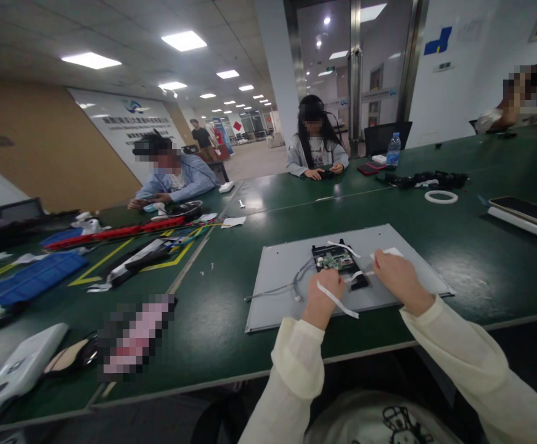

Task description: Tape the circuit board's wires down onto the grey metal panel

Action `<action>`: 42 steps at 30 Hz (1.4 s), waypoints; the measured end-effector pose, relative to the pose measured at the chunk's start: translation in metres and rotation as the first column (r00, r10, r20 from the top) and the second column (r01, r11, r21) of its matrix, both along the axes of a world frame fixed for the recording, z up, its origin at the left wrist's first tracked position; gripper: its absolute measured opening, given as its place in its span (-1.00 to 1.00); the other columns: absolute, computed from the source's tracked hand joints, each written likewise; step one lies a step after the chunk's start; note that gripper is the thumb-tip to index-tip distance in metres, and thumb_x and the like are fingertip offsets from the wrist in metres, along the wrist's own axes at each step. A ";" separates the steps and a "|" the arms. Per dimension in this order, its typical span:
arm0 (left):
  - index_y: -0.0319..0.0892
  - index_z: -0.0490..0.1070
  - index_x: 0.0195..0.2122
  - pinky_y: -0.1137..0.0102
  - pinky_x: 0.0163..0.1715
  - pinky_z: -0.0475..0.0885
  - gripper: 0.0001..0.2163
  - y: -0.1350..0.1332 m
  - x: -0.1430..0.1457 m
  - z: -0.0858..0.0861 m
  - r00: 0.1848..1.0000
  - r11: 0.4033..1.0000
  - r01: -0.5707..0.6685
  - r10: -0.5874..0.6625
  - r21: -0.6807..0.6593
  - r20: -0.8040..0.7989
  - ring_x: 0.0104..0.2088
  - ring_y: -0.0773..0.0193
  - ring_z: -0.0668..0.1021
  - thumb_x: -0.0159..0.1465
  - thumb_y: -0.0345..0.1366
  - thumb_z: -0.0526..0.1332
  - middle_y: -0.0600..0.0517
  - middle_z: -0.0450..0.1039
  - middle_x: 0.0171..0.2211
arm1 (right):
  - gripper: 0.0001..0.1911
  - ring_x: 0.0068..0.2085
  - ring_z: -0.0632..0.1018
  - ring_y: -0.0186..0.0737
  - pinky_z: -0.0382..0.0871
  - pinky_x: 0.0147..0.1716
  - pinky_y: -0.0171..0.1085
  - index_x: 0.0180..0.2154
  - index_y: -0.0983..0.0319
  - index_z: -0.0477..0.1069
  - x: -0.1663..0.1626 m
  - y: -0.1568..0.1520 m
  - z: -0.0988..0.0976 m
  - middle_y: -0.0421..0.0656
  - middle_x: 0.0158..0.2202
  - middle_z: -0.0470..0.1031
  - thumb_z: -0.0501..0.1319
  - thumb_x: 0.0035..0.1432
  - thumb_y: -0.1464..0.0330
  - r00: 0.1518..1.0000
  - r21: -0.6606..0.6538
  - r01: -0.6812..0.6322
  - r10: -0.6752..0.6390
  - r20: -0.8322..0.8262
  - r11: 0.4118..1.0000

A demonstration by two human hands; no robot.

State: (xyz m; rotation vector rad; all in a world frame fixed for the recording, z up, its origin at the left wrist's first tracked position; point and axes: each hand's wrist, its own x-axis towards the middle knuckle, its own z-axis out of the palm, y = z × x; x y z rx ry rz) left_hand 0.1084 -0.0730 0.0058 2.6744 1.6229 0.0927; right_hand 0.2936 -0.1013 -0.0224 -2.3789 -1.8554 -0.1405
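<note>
While the green circuit board lies in its black frame on a flat grey panel, both of the person's bare hands are gathered at its near side, the sleeves pale and loose; the left hand is curled mostly closed at the frame's near edge, a curving white strip trailing across it, though its fingertips are turned away and I cannot tell whether they grip anything, and the right hand is closed into a pinch on the end of a short white strip that spans the gap towards the left; another strip lies over the far part of the frame, and thin grey cables loop beside it on the panel; the panel rests on a green table, where a white ring lies beyond to the right, near a phone and a bottle, while a blue tray sits well apart to the left; across the table sit two co-workers, one in a grey top, the other in a blue shirt
</note>
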 end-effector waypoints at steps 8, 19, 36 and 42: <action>-0.20 0.52 -0.30 0.34 -0.29 0.38 -0.77 0.000 -0.011 0.002 0.998 1.000 -0.014 0.014 -0.005 0.064 -0.26 0.11 0.57 0.27 -0.30 0.06 -0.15 0.55 -0.32 | -0.80 -0.32 0.53 -0.16 0.19 -0.41 -0.31 -0.23 0.24 0.37 0.001 -0.005 0.010 -0.08 -0.37 0.51 0.01 0.29 0.34 0.988 0.193 -0.035 0.062 -0.140 0.981; -0.22 0.37 -0.60 0.41 -0.51 0.08 -0.63 0.015 -0.030 0.004 0.830 0.986 -0.137 0.060 0.099 0.555 -0.54 0.34 0.35 0.29 -0.17 0.05 0.05 0.35 -0.61 | -0.61 -0.25 0.55 -0.25 0.40 -0.27 -0.29 0.06 0.21 0.29 -0.046 -0.033 0.019 -0.10 -0.25 0.53 0.12 0.25 0.20 0.174 0.508 -0.500 0.656 -0.734 0.701; -0.15 0.42 -0.38 0.40 -0.46 0.14 -0.73 0.027 -0.098 0.027 0.808 0.819 -0.526 0.396 0.229 0.437 -0.38 0.21 0.52 0.34 -0.20 0.00 -0.04 0.51 -0.42 | -0.76 -0.45 0.47 -0.42 0.38 -0.46 -0.43 -0.19 0.25 0.43 -0.089 0.015 0.056 -0.18 -0.37 0.53 0.26 0.08 0.30 -0.173 0.558 -0.249 0.530 -0.830 0.792; -0.13 0.38 -0.20 0.41 -0.37 0.26 -0.82 0.024 -0.098 0.022 0.802 0.813 -0.503 0.314 0.293 0.507 -0.32 0.22 0.53 0.33 -0.33 0.00 -0.03 0.51 -0.30 | -0.80 -0.46 0.53 -0.39 0.42 -0.49 -0.43 -0.17 0.29 0.41 -0.127 0.036 0.020 -0.14 -0.35 0.53 0.17 0.11 0.47 -0.107 0.420 -0.218 0.406 -0.907 0.881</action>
